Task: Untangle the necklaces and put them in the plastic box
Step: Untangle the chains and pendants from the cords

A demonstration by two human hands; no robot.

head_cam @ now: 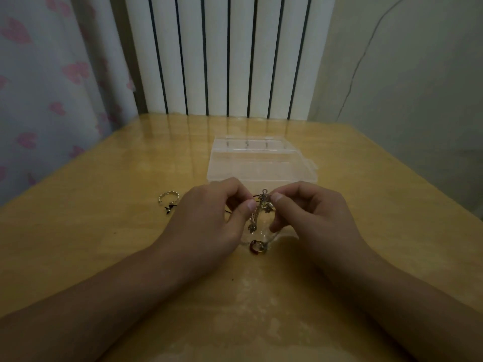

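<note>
A: What is hidden or hard to make out?

B: Both forearms are cut off by the lower frame edge. The chain (262, 210) is dim and blurred; single strands cannot be told apart, and part of it is covered by the fingers. A small ring (257, 247) is seen just below it on the counter (104, 231), seemingly in clear film, though that cannot be told for sure.

A: Where is the chain held?

B: It is pinched from both sides, above the counter. The left hand (209, 215) is curled on it with thumb and fingertips; the right hand (311, 212) is clamped on its other side. A loop stands up between the thumbs, and charms hang down between the hands.

A: And the box?

B: The box (261, 163) is set just beyond the hands, lid apparently open; its contents cannot be made out.

A: What room is left?

B: A bracelet (168, 198) lies left of the left hand, apart from it. Bare counter is seen on both sides. The far edge is met by a radiator (230, 56), with a curtain (52, 87) to the left.
</note>
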